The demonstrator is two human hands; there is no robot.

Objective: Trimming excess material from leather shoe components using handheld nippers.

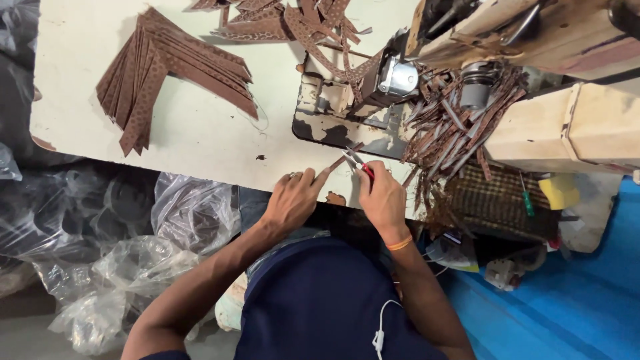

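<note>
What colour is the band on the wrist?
Orange. The thin band sits on the right hand's wrist, clearest in the head view.

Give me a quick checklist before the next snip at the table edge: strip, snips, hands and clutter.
1. Snips held in right hand: ok.
2. Brown strip pinched by left hand: ok.
3. Blades meet the strip: cannot tell, too small.
4. Left fingertips away from the blades: not ok, they sit very close.
5. Loose pile of strip offcuts kept off the work spot: not ok, it spills just right of the hands.
6. Stack of cut brown pieces out of the way on the table: ok.
</note>
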